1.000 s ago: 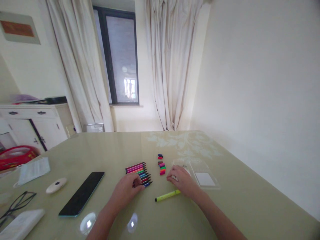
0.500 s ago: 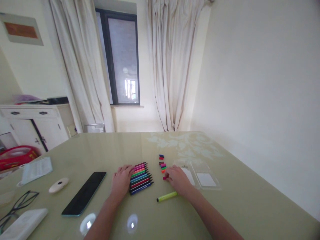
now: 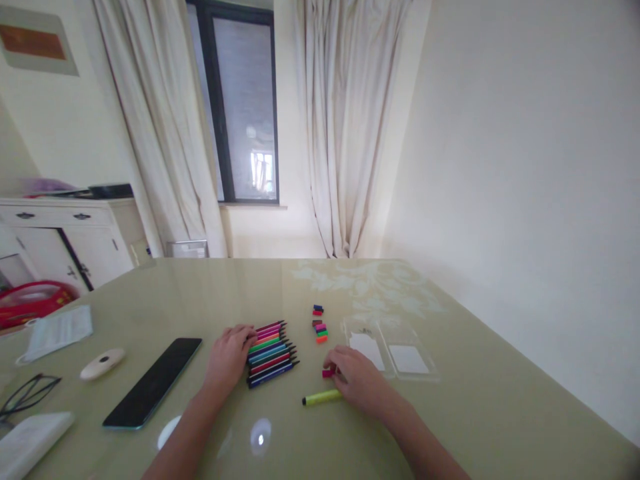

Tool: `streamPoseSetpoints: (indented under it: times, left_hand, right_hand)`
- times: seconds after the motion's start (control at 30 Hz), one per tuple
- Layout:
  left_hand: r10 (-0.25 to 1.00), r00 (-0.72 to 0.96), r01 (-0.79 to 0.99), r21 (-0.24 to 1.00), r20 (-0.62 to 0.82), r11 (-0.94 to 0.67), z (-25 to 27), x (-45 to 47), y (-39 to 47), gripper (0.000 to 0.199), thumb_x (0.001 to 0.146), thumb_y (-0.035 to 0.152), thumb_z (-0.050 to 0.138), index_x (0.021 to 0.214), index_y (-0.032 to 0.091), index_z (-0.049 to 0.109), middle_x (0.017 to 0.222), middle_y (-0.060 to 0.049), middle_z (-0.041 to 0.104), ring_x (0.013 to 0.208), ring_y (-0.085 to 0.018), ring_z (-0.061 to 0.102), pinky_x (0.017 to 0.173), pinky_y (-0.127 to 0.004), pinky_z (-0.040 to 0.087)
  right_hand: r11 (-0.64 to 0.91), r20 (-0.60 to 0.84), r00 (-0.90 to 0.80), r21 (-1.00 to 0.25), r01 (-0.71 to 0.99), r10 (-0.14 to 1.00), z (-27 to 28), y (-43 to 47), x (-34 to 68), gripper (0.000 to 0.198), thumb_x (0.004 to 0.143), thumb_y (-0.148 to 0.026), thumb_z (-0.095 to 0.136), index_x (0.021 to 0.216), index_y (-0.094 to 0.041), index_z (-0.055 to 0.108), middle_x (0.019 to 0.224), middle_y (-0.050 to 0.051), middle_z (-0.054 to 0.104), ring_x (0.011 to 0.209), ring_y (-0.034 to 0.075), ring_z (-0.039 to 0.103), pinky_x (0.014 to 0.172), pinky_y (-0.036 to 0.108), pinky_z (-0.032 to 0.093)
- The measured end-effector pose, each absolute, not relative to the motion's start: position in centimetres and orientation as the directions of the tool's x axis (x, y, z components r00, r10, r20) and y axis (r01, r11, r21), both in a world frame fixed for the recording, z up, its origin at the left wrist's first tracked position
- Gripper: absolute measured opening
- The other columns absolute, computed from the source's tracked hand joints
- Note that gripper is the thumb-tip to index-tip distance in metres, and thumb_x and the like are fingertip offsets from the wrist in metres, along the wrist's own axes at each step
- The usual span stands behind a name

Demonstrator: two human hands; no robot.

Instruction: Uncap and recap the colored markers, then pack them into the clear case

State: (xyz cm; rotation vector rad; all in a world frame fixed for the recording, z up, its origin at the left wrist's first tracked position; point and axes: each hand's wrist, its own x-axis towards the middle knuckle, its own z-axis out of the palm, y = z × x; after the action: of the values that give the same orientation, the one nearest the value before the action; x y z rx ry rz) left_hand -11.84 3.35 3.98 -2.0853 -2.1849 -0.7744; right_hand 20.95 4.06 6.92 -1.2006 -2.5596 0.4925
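A row of felt-tip markers point(image 3: 273, 357) in many colours lies side by side with bare dark tips pointing right. My left hand point(image 3: 229, 353) rests at their left ends, fingers stretched out and touching the upper markers. To the right, my right hand point(image 3: 360, 377) pinches a small pinkish-red marker cap point(image 3: 328, 373) close to the table; part of the cap is hidden by the fingers. A yellow-green marker point(image 3: 321, 398) with a black end lies just below, partly under that hand. Several loose caps point(image 3: 321, 332) in orange, green, pink and brown lie beyond it, with blue and red caps point(image 3: 318, 310) farther back.
An opened clear plastic case point(image 3: 410, 357) with white inserts lies right of my right hand. On the left are a black phone point(image 3: 153, 383), a white oval object point(image 3: 103, 365), a face mask point(image 3: 59, 333), glasses point(image 3: 33, 397) and a white box-like item point(image 3: 36, 440).
My right hand has moved slightly toward me, carrying the pinkish-red cap away from the orange cap. My left hand stays at the markers. The view has shifted a little.
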Motion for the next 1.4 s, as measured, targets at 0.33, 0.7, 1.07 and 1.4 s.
streamPoseSetpoints:
  times: [0.33, 0.7, 1.07, 1.4]
  left_hand:
    - [0.94, -0.107, 0.922, 0.387, 0.324, -0.029, 4.0, -12.0, 3.2, 0.026, 0.098, 0.029, 0.047, 0.104, 0.022, 0.071, 0.109, -0.008, 0.071, 0.108, -0.025, 0.063, 0.101, -0.037, 0.046]
    - [0.957, -0.056, 0.952, 0.303, 0.285, -0.035, 4.7, -11.9, 2.8, 0.026, 0.1, 0.029, 0.047, 0.103, 0.026, 0.072, 0.11, -0.007, 0.07, 0.108, -0.026, 0.062, 0.099, -0.038, 0.045]
    - [0.966, -0.032, 0.946, 0.319, 0.257, -0.054, 5.1, -11.4, 2.8, 0.013, 0.097, 0.025, 0.054, 0.093, 0.022, 0.066, 0.1, -0.006, 0.07, 0.101, -0.024, 0.062, 0.093, -0.035, 0.045]
    - [0.976, -0.04, 0.922, 0.384, 0.215, -0.047, 5.0, -11.4, 2.8, 0.018, 0.098, 0.029, 0.052, 0.095, 0.022, 0.068, 0.103, -0.008, 0.069, 0.105, -0.024, 0.063, 0.096, -0.035, 0.045]
  right_hand:
    - [0.634, 0.078, -0.672, -0.428, 0.645, 0.736, 7.7, 3.6, 21.2, 0.027, 0.077, -0.006, 0.059, 0.095, -0.02, 0.072, 0.098, 0.005, 0.07, 0.093, 0.019, 0.063, 0.081, 0.027, 0.044]
    - [0.529, 0.259, -0.583, -0.77, 0.357, 0.77, 8.5, 3.7, 20.8, 0.028, 0.076, -0.007, 0.059, 0.093, -0.02, 0.078, 0.086, 0.001, 0.074, 0.074, 0.014, 0.064, 0.068, 0.023, 0.049]
    - [0.567, 0.388, -0.496, -0.774, 0.283, 0.777, 8.5, 4.3, 20.8, 0.028, 0.082, -0.012, 0.057, 0.096, -0.021, 0.08, 0.095, 0.004, 0.077, 0.081, 0.015, 0.067, 0.07, 0.024, 0.051]
    - [0.58, 0.397, -0.49, -0.756, 0.304, 0.776, 8.3, 4.4, 20.8, 0.028, 0.082, -0.012, 0.057, 0.096, -0.021, 0.08, 0.094, 0.005, 0.077, 0.079, 0.015, 0.067, 0.07, 0.024, 0.051]
